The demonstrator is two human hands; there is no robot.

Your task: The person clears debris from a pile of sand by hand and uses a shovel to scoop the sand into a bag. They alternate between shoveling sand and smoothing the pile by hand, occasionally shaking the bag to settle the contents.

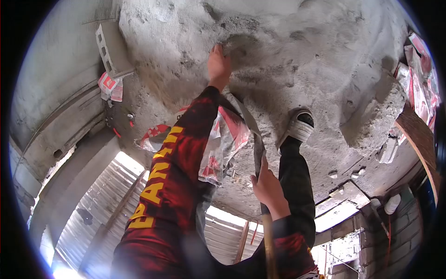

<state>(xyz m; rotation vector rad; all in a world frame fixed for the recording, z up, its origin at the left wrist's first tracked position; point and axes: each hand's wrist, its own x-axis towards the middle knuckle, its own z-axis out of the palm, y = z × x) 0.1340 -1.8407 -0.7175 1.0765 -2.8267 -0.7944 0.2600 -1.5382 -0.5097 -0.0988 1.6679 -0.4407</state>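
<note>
My left hand (219, 66) reaches forward to the large heap of grey cement mix (297, 51). Its fingers look stretched out against the surface, partly hidden. My right hand (270, 188) is wrapped around the metal neck of a shovel (257, 153), whose wooden handle runs down toward my body. The shovel's blade end, seen nearly edge-on, lies near my left forearm. A torn red and white cement bag (212, 160) lies crumpled under that forearm, partly covered by it. My shoe (302, 124) stands at the heap's lower edge, right of the shovel.
A hollow concrete block (114, 53) stands at the left, with a red and white paper scrap (110, 87) beside it. More cement bags (415, 79) and a curved wooden board (420, 144) are at the right. Corrugated metal sheets (104, 200) lie behind, at the lower left.
</note>
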